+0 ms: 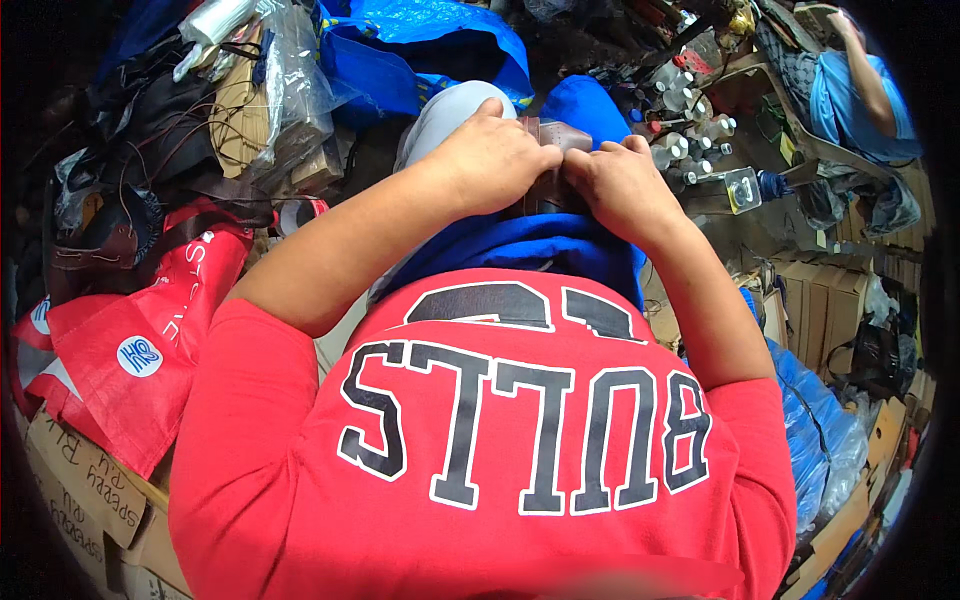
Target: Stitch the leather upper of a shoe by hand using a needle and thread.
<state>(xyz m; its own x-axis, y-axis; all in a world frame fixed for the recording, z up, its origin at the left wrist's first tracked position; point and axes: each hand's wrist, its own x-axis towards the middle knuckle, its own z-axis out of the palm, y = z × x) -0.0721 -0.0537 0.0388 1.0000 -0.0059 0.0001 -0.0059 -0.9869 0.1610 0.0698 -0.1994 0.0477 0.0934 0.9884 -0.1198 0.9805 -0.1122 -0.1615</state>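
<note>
Above my lap, both hands are closed on a brown leather piece (563,136) that looks like part of a shoe; the hands hide much of it. My left hand (492,158) grips its left side, thumb pointing inward. My right hand (622,188) pinches its right side, fingers curled, and the two thumbs nearly meet over the leather. Beneath lie my knees, one under grey cloth (440,117) and the other under blue cloth (585,103). More blue cloth (500,240) is bunched at my waist.
Several small bottles (690,145) stand at the right, near a bottle of yellowish liquid (742,190). A blue bag (430,50) lies ahead. Red bags (130,340) and cardboard (95,495) are at the left, cardboard boxes (825,305) at the right. Another person (850,100) sits far right.
</note>
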